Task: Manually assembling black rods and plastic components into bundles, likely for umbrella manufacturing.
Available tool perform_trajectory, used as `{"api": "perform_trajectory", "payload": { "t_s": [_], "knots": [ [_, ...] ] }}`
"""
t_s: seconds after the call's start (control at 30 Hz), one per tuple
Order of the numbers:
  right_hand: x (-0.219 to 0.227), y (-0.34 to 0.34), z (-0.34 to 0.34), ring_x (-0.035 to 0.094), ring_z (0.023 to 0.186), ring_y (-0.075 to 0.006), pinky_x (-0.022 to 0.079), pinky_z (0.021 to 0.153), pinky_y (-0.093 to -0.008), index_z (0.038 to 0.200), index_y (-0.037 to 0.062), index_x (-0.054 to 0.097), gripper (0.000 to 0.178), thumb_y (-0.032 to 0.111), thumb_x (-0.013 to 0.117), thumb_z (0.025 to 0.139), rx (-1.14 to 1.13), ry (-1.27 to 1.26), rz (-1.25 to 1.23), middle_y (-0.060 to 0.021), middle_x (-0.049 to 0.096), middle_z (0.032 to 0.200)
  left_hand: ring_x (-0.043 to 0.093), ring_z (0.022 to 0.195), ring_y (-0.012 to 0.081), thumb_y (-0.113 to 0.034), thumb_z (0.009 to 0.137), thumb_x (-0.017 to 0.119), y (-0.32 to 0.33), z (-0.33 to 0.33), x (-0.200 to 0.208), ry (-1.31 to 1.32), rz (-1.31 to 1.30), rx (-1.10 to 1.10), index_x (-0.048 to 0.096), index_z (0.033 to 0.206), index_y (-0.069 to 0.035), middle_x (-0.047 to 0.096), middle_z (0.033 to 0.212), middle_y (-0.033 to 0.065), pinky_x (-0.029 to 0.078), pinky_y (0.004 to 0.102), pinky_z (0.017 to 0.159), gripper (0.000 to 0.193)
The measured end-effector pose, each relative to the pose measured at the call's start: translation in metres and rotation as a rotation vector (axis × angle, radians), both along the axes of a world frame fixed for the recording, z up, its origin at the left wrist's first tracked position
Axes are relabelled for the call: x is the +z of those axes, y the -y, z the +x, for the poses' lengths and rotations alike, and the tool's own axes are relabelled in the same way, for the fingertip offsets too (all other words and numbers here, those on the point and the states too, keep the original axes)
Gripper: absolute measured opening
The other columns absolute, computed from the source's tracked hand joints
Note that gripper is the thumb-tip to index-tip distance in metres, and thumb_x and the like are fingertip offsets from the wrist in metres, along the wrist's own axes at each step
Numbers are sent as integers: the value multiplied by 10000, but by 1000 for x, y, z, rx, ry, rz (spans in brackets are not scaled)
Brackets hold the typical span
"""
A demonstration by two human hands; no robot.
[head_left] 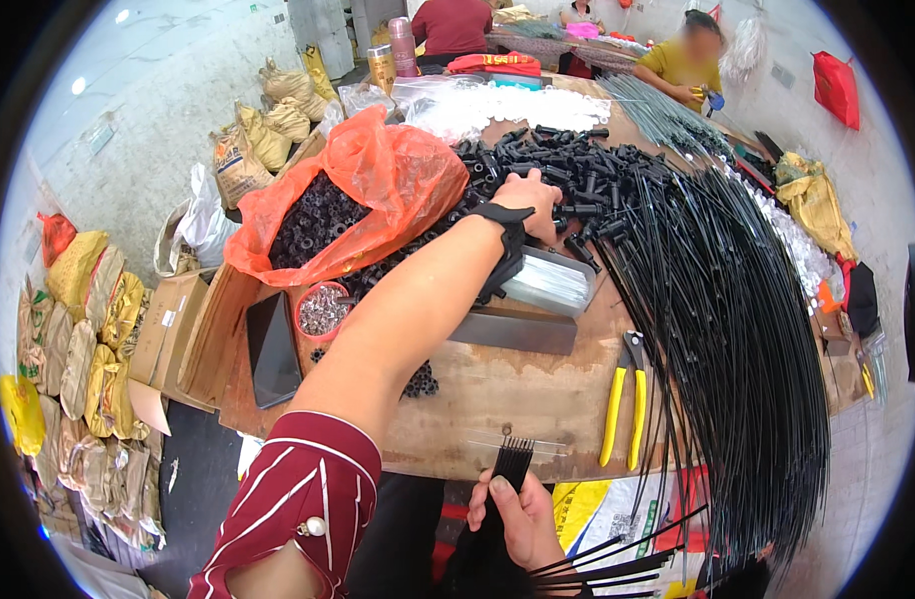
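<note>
My left hand (529,203), with a black band at its wrist, reaches into a heap of short black plastic tubular fittings (602,180). Its fingers curl down among them, and whatever they grip is hidden. Low by the table's near edge, my right hand (522,524) is closed round a bundle of thin black rods (514,457), thumb across the front. The rod tips stand side by side, pointing up toward the table. Beneath my left forearm lie a clear plastic box of thin pale pieces (552,282) and a grey metal bar (514,330).
Yellow-handled pliers (625,399) and a large spread of long black rods (732,349) lie to the right. At left are an orange bag of black rings (318,215), a pink bowl of metal bits (323,309) and a dark tablet-like slab (272,349). Another person (687,65) works at far right.
</note>
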State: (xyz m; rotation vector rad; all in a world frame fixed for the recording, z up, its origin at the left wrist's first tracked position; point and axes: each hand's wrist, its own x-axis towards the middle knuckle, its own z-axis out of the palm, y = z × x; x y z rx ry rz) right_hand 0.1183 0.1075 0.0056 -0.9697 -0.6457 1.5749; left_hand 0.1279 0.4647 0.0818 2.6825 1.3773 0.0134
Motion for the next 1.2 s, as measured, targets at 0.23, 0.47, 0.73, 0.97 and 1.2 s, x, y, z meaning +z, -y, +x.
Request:
{"api": "perform_trajectory", "payload": {
  "t_s": [0.23,0.47,0.73,0.97,1.2],
  "knots": [
    [-2,-1,-1,548,673,-134,487,630,-279,1021,-15,476,196,171,425,982,57,-27,49,-82,571,802,525,1077,404,-220,612,729,-25,-30,7,-79,-123,-120,560,1250,-299,391,1376,161,456,424,918,665],
    [-1,-1,-1,550,666,-135,491,623,-284,1018,-15,488,192,165,435,976,24,-17,44,-83,573,790,400,1261,304,-393,617,760,21,-45,49,-47,-74,-169,549,1273,-203,474,1338,139,343,482,1015,714],
    [-4,-2,-1,546,640,-131,491,604,-279,1005,-13,488,179,153,428,975,2,10,87,-79,569,771,398,1243,333,-391,591,777,67,-29,34,-163,-165,-452,569,1242,-120,578,1176,158,182,550,1082,734],
    [-4,-1,-3,553,647,-132,488,613,-274,1012,-10,491,186,164,434,976,10,-7,83,-76,570,776,594,996,277,-197,580,721,61,-31,11,61,-117,-507,619,1105,-46,646,1008,123,323,528,1011,556],
    [-6,-1,-1,558,652,-135,489,611,-276,1022,-10,494,198,176,448,973,5,-20,62,-79,575,786,608,944,292,-239,578,755,72,-12,3,293,-173,-620,555,1181,-16,622,1023,157,479,335,814,673]
  ]
}}
